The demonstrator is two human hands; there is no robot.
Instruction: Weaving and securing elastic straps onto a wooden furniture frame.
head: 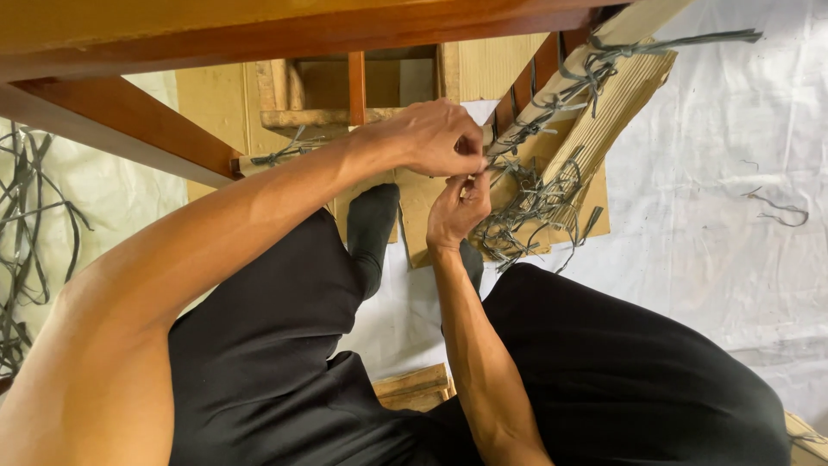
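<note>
My left hand point(435, 138) reaches in from the lower left, its fingers pinched on a thin grey-green strand point(483, 168) at the edge of a tan woven strip point(595, 121). Just below it, my right hand point(457, 207) has its fingertips closed on the same strand, and the two hands almost touch. The woven strip slants up to the right along a red-brown wooden rail point(539, 73). A tangle of loose grey-green strand ends point(535, 203) hangs beside my right hand. The exact point where the fingers grip is hidden by them.
Red-brown wooden beams point(129, 121) cross the top and left. Flat cardboard point(216, 103) lies on a white floor sheet point(716, 173). More grey strands point(26, 216) lie at the far left, and one loose strand point(780, 210) at the right. My black-trousered legs and dark-socked foot point(371, 229) fill the bottom.
</note>
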